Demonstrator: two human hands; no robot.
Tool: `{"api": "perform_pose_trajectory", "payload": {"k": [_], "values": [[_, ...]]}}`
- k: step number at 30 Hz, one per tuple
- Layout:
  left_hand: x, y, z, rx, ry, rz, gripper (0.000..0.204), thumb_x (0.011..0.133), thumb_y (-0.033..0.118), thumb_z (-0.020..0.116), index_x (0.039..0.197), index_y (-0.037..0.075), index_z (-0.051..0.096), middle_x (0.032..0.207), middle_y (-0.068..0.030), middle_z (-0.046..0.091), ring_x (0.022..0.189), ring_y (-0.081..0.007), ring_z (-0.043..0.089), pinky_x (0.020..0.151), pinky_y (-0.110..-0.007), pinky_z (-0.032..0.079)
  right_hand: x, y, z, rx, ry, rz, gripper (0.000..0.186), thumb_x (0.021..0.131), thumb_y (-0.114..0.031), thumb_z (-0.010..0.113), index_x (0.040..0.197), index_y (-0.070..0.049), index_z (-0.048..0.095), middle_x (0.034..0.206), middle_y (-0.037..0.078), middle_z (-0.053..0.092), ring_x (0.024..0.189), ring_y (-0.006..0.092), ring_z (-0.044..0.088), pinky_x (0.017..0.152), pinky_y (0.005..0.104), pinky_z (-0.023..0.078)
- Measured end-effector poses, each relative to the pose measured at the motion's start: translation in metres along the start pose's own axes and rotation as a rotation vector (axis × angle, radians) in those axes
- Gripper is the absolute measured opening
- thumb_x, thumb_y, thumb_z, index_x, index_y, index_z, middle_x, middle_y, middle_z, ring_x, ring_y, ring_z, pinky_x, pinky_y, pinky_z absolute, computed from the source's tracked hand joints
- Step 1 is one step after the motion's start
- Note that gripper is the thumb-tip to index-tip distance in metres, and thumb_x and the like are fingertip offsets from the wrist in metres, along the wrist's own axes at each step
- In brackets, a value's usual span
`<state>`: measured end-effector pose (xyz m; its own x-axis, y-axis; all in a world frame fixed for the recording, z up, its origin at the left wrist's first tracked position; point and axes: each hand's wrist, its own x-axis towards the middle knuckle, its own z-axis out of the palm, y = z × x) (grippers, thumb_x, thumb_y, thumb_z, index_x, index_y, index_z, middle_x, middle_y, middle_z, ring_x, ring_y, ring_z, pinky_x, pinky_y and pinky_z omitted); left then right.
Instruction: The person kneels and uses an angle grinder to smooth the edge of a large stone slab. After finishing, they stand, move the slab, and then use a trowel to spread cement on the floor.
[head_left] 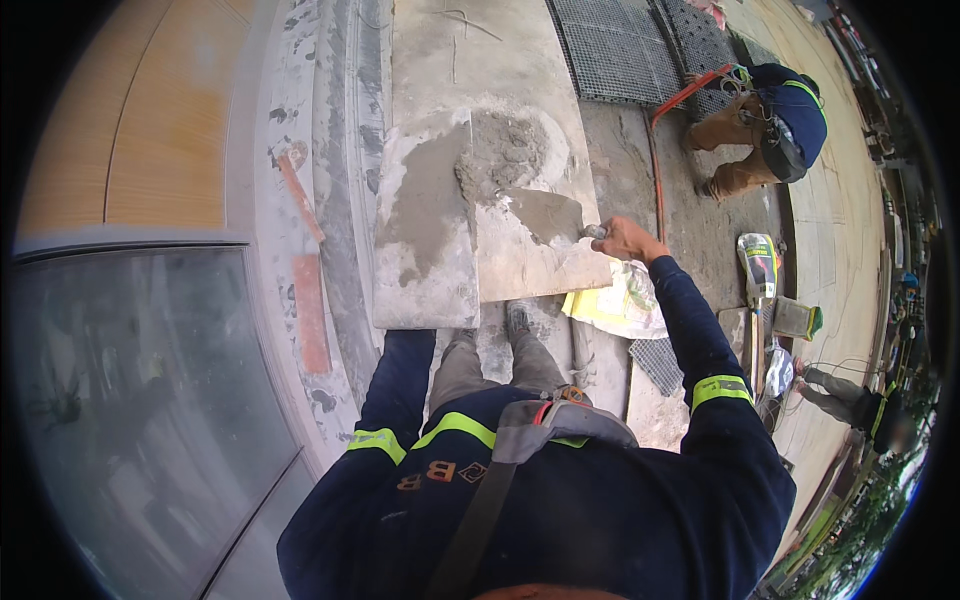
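Note:
My right hand (632, 241) is closed round the handle of a trowel (548, 215). Its pointed blade lies over a pale board (530, 270), just below a mound of wet grey mortar (500, 150). To the left is a narrower whitish board (425, 295), with a broad smear of wet mortar along its right side. My left sleeve (400, 375) runs up under the near edge of this board. The board hides my left hand, so its fingers and grip do not show.
Glass panels (150, 380) and a ledge with reddish strips (311, 310) stand at left. A yellow-white bag (630, 300) lies below my right hand. Black grid mats (615, 45) and a bending co-worker (785, 120) with an orange hose (655, 150) are at far right.

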<state>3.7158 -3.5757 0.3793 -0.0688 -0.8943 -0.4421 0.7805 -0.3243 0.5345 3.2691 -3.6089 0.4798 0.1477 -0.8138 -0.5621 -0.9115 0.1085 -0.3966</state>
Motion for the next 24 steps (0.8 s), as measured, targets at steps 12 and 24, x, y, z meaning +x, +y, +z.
{"api": "perform_pose_trajectory", "payload": {"k": [12, 24], "values": [[0.074, 0.021, 0.005, 0.077, 0.024, 0.032, 0.049, 0.110, 0.039, 0.044, 0.146, 0.006, 0.046, 0.138, -0.0126, 0.057, 0.122, -0.0273, 0.059, 0.102, -0.041, 0.050, -0.050, -0.132, 0.066, 0.033, 0.245, -0.169, 0.035, 0.102, -0.039, 0.057, 0.106, -0.004, 0.054, 0.082, 0.026, 0.068, 0.083, 0.0477, 0.067, 0.073, 0.0544, 0.052], [-0.076, 0.061, -0.092, 0.064, 0.039, -0.061, 0.048, 0.109, 0.038, 0.045, 0.145, 0.006, 0.047, 0.135, -0.0126, 0.058, 0.120, -0.0272, 0.060, 0.101, -0.041, 0.051, 0.119, -0.128, 0.030, 0.234, 0.726, 0.096, 0.047, 0.098, -0.043, 0.059, 0.104, 0.003, 0.062, 0.090, 0.034, 0.068, 0.091, 0.0511, 0.067, 0.080, 0.0553, 0.052]]}}
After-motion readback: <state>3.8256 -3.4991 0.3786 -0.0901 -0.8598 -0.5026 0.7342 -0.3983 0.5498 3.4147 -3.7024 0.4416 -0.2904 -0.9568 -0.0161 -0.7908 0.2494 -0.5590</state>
